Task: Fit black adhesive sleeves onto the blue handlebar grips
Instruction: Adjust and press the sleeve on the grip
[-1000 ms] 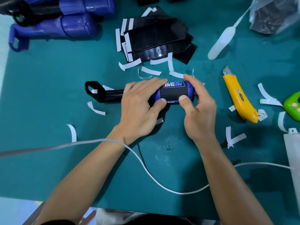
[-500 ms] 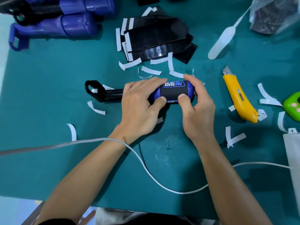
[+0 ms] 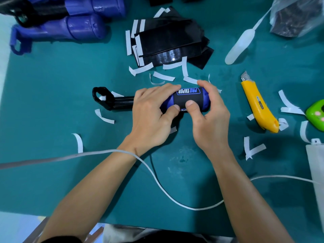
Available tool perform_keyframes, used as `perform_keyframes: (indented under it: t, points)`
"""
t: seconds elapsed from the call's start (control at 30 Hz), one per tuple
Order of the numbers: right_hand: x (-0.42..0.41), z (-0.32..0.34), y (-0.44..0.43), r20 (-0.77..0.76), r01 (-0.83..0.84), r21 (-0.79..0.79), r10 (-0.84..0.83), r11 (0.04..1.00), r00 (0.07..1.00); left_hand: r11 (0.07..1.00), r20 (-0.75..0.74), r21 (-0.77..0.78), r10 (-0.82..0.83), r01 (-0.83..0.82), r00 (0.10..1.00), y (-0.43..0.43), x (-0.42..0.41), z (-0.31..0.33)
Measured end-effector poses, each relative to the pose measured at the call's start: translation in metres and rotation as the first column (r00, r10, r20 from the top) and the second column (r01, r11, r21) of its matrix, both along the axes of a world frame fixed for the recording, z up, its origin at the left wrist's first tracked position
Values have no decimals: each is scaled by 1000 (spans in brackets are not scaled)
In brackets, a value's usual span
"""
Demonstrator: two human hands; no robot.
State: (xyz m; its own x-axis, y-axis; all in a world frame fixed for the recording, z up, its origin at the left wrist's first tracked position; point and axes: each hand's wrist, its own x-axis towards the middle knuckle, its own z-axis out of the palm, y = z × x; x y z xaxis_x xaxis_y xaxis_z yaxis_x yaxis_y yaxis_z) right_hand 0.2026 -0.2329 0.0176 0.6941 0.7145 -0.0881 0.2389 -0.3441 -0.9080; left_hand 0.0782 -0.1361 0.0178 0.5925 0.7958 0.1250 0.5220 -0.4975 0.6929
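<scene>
Head view: at the centre of the green tabletop (image 3: 52, 88), a blue handlebar grip (image 3: 205, 101) is held between both hands, its long axis running from 9 to 3 o'clock. A black adhesive sleeve (image 3: 188, 99), printed PRO TAPER, is wrapped round the grip's middle, with blue showing at either end. The left hand (image 3: 150, 116) is curled over the 9 o'clock half, its thumb pressed on the sleeve's near edge. The right hand (image 3: 208, 123) is clasped round the 3 o'clock end, its thumb set just beside the other. Both hands are thus closed on the grip, and neither is the nearer: the work lies directly between them, at 12 o'clock from the wrists. A black stem (image 3: 121, 100) with a looped end is seen projecting from under the left hand toward 9 o'clock. Pressing the sleeve down under the thumbs is judged to be the step in hand; whether it is fully stuck cannot be told. The forearms are brought in from 6 o'clock, converging on the grip. A stack of unused black sleeves (image 3: 168, 42) lies at 12 o'clock among peeled white backing strips (image 3: 142, 70). Further blue grips (image 3: 84, 27) are piled at 10 o'clock, and a yellow utility knife (image 3: 257, 106) is laid at 3 o'clock.
</scene>
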Motion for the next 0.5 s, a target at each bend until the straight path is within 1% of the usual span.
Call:
perform_keyframes:
  t: [0.13, 0.3, 0.5]
  points:
    - [3, 0, 0, -14, 7, 9, -7, 1000, 1000, 999, 9, 33, -6, 6, 1000, -1, 0, 0]
    - [4, -1, 0, -32, 4, 23, -3, 1000, 999, 993, 24, 108, 44, -46, 999, -3, 6, -5]
    - [26, -1, -9, -14, -96, 12, 96, 995, 995, 986, 34, 164, 6, -11, 999, -2, 3, -10]
